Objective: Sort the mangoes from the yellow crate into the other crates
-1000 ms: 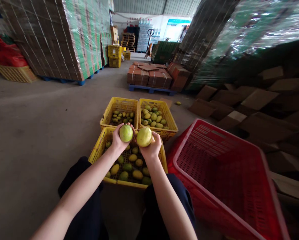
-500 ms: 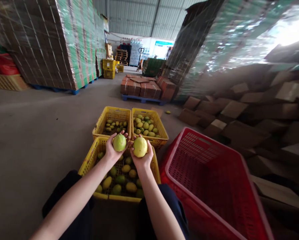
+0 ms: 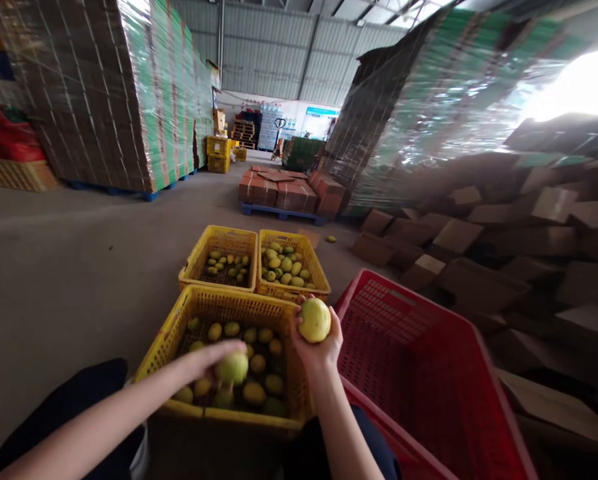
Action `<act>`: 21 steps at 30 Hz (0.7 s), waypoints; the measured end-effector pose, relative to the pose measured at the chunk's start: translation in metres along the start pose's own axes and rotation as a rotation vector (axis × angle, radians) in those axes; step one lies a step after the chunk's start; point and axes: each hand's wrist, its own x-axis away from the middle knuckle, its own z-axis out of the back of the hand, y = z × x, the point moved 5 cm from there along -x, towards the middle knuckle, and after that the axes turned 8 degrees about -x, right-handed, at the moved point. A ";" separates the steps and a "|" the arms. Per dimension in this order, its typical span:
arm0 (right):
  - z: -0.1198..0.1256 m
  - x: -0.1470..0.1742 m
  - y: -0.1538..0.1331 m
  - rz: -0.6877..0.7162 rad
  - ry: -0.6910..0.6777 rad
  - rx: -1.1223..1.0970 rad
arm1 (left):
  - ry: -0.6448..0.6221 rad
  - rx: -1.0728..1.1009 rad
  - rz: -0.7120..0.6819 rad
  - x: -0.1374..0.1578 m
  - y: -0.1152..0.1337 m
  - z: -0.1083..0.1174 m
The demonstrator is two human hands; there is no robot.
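Observation:
My left hand (image 3: pixel 213 357), blurred by motion, is over the near yellow crate (image 3: pixel 251 419), its fingers curled around a greenish lemon (image 3: pixel 232 368). My right hand (image 3: pixel 319 352) is turned palm up at that crate's right side and holds a pale yellow lemon (image 3: pixel 315 320), its fingers wrapped around the fruit. Below my left hand, several green and yellow lemons (image 3: pixel 254 393) lie spread over the crate's bottom.
Two more yellow crates with lemons stand behind, one left (image 3: pixel 181 273) and one right (image 3: pixel 323 288). A large red crate (image 3: pixel 409 300) is at my right. Flattened cartons (image 3: pixel 459 233) pile up beyond it. A pallet of cartons (image 3: pixel 283 190) sits ahead.
My hands have moved apart. The left has lowered toward the near crate and turned over with the greenish lemon; the right has shifted right with the yellow lemon. The view has tilted up slightly.

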 end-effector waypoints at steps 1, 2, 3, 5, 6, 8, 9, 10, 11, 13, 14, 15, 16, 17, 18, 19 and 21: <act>0.002 0.001 -0.001 0.001 0.007 0.005 | 0.154 0.218 0.005 0.002 0.010 0.025; 0.003 0.002 -0.001 0.000 0.009 0.011 | 0.302 0.383 -0.011 0.005 0.019 0.049; 0.004 0.003 0.001 -0.003 0.008 0.021 | 0.415 0.514 -0.033 0.007 0.025 0.068; 0.005 0.003 0.006 -0.016 0.009 0.050 | 0.534 0.603 0.000 0.009 0.027 0.089; 0.006 0.002 0.010 -0.026 0.014 0.069 | 0.485 0.550 0.031 0.009 0.026 0.087; 0.009 0.000 0.019 -0.061 0.026 0.134 | 0.243 0.343 0.085 0.007 0.022 0.065; 0.011 -0.001 0.025 -0.083 0.033 0.171 | 0.095 0.221 0.085 0.008 0.020 0.049; 0.014 -0.001 0.032 -0.107 0.043 0.209 | -0.033 0.072 0.054 0.012 0.020 0.033; 0.017 0.000 0.039 -0.132 0.058 0.245 | -0.128 -0.112 0.000 0.018 0.021 0.019; 0.026 0.006 0.054 -0.180 0.097 0.293 | -0.227 -0.577 -0.108 0.034 0.023 -0.001; 0.033 0.011 0.064 -0.214 0.117 0.312 | -0.254 -0.834 -0.136 0.044 0.023 -0.006; 0.040 0.017 0.074 -0.260 0.138 0.337 | -0.264 -1.057 -0.124 0.052 0.021 -0.008; 0.048 0.023 0.085 -0.315 0.158 0.368 | -0.259 -1.212 -0.069 0.060 0.019 -0.006; 0.058 0.030 0.097 -0.380 0.174 0.401 | -0.247 -1.315 0.001 0.066 0.015 -0.002; 0.070 0.038 0.108 -0.453 0.196 0.445 | -0.226 -1.377 0.050 0.069 0.012 0.003; 0.084 0.046 0.118 -0.531 0.217 0.493 | -0.190 -1.408 0.066 0.071 0.010 0.008; 0.115 0.064 0.134 -0.697 0.255 0.608 | -0.100 -1.423 0.007 0.071 0.009 0.015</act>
